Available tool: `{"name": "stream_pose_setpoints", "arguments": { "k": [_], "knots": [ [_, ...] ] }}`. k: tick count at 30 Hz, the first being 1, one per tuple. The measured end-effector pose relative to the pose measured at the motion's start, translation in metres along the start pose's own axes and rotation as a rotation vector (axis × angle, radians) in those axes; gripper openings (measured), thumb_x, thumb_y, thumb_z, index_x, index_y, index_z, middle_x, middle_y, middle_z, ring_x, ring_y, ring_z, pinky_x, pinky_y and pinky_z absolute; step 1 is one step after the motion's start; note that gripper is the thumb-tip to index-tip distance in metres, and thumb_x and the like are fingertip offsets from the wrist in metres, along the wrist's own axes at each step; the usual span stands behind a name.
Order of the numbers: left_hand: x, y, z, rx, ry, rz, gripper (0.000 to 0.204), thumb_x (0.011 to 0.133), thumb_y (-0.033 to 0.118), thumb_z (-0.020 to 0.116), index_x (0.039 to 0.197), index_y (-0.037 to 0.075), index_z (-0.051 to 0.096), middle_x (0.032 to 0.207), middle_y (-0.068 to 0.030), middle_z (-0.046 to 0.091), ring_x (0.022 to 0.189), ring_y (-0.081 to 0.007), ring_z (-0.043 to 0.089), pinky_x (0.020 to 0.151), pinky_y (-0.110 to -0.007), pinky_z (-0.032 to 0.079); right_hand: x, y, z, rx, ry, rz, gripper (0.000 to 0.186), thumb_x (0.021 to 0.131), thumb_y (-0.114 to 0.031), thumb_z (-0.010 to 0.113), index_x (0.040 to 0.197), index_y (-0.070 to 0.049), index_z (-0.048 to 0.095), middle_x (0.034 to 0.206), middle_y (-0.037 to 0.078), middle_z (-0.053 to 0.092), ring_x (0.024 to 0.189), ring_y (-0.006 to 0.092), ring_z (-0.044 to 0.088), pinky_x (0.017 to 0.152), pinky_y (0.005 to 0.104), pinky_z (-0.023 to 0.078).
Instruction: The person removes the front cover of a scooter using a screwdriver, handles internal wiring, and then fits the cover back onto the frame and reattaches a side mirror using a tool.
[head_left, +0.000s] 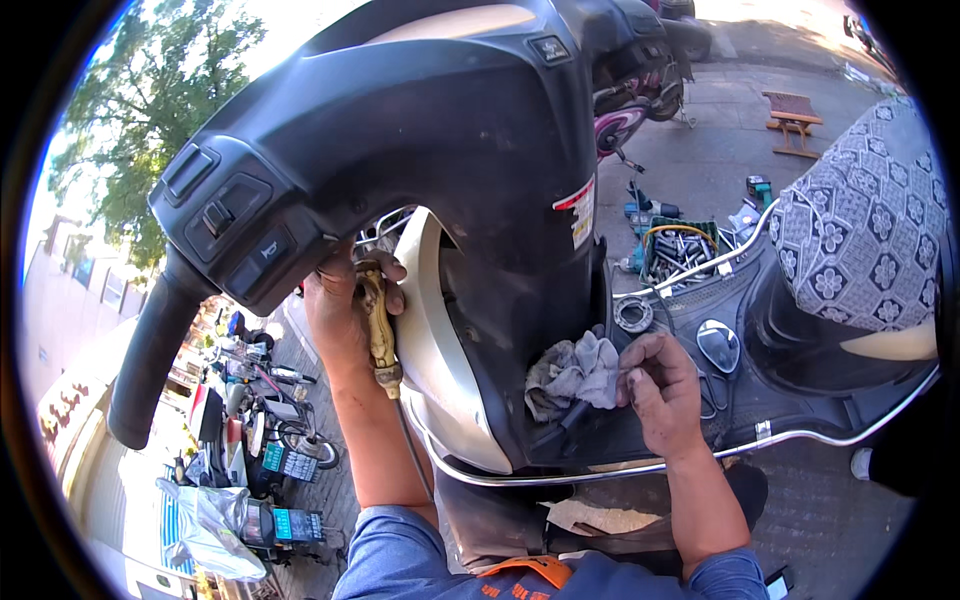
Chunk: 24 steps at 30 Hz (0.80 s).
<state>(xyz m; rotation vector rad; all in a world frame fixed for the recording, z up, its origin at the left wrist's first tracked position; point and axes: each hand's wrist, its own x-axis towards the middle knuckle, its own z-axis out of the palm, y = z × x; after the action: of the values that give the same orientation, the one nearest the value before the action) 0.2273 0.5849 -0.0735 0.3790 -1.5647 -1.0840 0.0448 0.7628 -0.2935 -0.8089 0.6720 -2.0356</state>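
Observation:
My left hand (338,295) reaches up beneath the scooter's handlebar (420,130), its fingers closed round a worn brass-coloured air blow gun (378,325). A thin hose runs down from the gun's lower end. The scooter's pale front panel (430,340) is just right of it. Over the dark footboard, my right hand (662,395) is curled, thumb and fingertips pinched together. A crumpled grey rag (578,372) lies against its fingers; whether they grip the cloth or something small is hard to see.
On the footboard are a round mirror (718,345), a metal ring (633,314) and a green tray (680,250) of bolts and tools. The patterned seat cover (860,215) rises at right. A wooden stool (793,122) stands beyond; parked motorcycles (270,420) line the left.

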Motion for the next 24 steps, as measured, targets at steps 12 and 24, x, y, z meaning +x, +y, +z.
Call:
{"name": "stream_pose_setpoints", "arguments": {
  "k": [12,24],
  "knots": [
    [0.002,-0.005,-0.008,0.062,-0.024,0.005,0.084,0.085,0.064,0.079,0.134,-0.002,0.059,0.121,-0.0150,0.069,0.069,-0.0209,0.069,0.046,-0.025,0.053,0.019,-0.001,-0.018,-0.044,-0.152,0.017,0.015,0.095,0.003,0.062,0.109,0.000,0.060,0.095,0.006,0.063,0.079,0.0100,0.063,0.072,0.0236,0.053],
    [-0.004,0.000,-0.003,0.034,-0.029,-0.027,0.055,0.096,0.048,0.076,0.119,-0.001,0.065,0.084,-0.0185,0.072,0.056,-0.0202,0.064,0.049,-0.027,0.050,0.114,-0.115,0.124,-0.564,-0.176,-0.703,0.013,0.088,0.000,0.079,0.100,-0.001,0.074,0.089,0.008,0.074,0.072,0.0144,0.074,0.065,0.0262,0.057]
  ]
}}
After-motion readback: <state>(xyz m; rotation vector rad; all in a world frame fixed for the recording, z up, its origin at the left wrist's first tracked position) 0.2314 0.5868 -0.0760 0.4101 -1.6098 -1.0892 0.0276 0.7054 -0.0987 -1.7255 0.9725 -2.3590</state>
